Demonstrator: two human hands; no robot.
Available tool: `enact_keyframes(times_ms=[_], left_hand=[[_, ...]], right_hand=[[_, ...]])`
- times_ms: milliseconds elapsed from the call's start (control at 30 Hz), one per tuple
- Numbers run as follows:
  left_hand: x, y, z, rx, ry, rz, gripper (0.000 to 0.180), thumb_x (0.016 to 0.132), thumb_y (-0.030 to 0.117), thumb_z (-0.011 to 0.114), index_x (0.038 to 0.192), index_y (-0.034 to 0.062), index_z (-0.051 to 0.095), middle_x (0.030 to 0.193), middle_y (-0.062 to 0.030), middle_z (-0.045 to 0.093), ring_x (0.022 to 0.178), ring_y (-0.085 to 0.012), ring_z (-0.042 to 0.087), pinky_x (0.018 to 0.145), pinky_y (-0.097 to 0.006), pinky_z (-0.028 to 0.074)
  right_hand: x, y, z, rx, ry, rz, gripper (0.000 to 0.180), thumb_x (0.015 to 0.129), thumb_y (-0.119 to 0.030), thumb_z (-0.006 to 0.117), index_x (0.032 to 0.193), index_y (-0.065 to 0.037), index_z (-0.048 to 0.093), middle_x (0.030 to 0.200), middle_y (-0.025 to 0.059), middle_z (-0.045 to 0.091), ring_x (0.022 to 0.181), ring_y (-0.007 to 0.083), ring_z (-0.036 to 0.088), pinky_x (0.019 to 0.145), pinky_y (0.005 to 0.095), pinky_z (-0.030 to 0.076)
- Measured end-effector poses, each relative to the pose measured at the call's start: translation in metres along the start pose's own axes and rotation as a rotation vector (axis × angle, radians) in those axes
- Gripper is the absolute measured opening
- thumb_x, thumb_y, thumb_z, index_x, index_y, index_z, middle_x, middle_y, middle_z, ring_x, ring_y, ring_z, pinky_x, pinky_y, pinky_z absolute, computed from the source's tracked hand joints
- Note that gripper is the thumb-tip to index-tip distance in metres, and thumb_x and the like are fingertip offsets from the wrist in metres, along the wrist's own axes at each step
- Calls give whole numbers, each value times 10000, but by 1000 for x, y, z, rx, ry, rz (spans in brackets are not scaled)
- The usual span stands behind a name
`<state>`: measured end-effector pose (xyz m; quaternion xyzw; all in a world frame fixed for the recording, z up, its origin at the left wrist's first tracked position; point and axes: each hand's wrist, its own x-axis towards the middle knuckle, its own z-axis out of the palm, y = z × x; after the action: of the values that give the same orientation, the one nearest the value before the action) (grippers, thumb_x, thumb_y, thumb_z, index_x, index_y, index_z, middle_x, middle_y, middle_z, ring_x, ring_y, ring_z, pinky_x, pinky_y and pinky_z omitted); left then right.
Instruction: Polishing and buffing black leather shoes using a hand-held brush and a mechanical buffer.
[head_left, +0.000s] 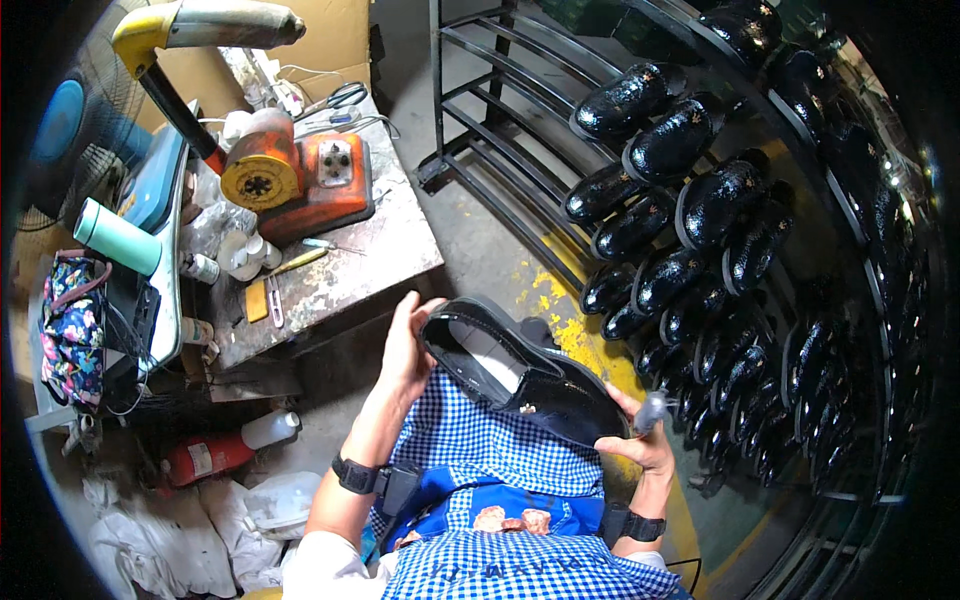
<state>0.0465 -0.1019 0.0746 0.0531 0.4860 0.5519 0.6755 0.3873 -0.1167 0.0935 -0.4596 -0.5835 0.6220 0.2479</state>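
A glossy black slip-on shoe (560,400) with a small gold ornament and a pale insole is held in front of my checked apron. My left hand (405,345) is closed round its heel end. My right hand (642,440) grips the toe end, thumb on the near side and fingers behind. A small grey rounded thing (652,412) sticks out at my right fingers; its kind I cannot make out. Behind the shoe a further dark shape (538,330) shows in part, perhaps a second shoe.
At right, a black metal rack (510,100) bears many similar black shoes (715,205). On the left a worktable (400,235) carries an orange machine (335,185), scissors (347,95), a yellow-handled tool (300,262) and a mint bottle (117,237). A red bottle (207,458) lies below.
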Motion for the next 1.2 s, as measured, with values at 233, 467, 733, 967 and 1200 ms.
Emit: enact_keyframes(times_ms=[233,467,733,967,1200], left_hand=[[-22,-8,2,145,-204,425,443,788,170,436,1178,-33,494,1148,-116,550,1038,-170,524,915,-266,373],[-31,-12,8,187,-337,599,427,778,208,455,1103,-51,553,1260,-146,464,1147,-207,439,987,-293,290],[-36,-9,48,83,-338,405,629,824,383,464,1339,59,308,1371,-102,343,1223,-250,386,934,-389,390],[18,-51,-6,350,-116,504,316,930,190,409,1174,8,493,1121,-124,560,841,-189,623,728,-268,503],[25,-71,-12,665,-114,698,204,914,96,448,1040,-14,564,879,-89,633,695,-118,599,647,-230,488]], right_hand=[[-6,-8,8,-216,-19,-53,943,526,-152,837,1317,-2,345,1258,148,472,1169,198,438,1001,321,296],[-24,-10,23,-294,44,16,813,548,-120,822,1233,59,423,1179,129,525,1067,159,502,933,302,384],[-39,0,1,399,153,-189,837,576,-253,755,1245,95,391,1245,137,469,1147,206,436,1003,328,289],[-68,11,-50,641,1020,-540,687,669,-225,678,1255,-13,390,1126,98,515,1017,219,522,862,351,464],[-15,-27,-121,477,1462,-497,510,782,-174,642,1251,-92,459,894,10,582,507,61,482,325,178,282]])
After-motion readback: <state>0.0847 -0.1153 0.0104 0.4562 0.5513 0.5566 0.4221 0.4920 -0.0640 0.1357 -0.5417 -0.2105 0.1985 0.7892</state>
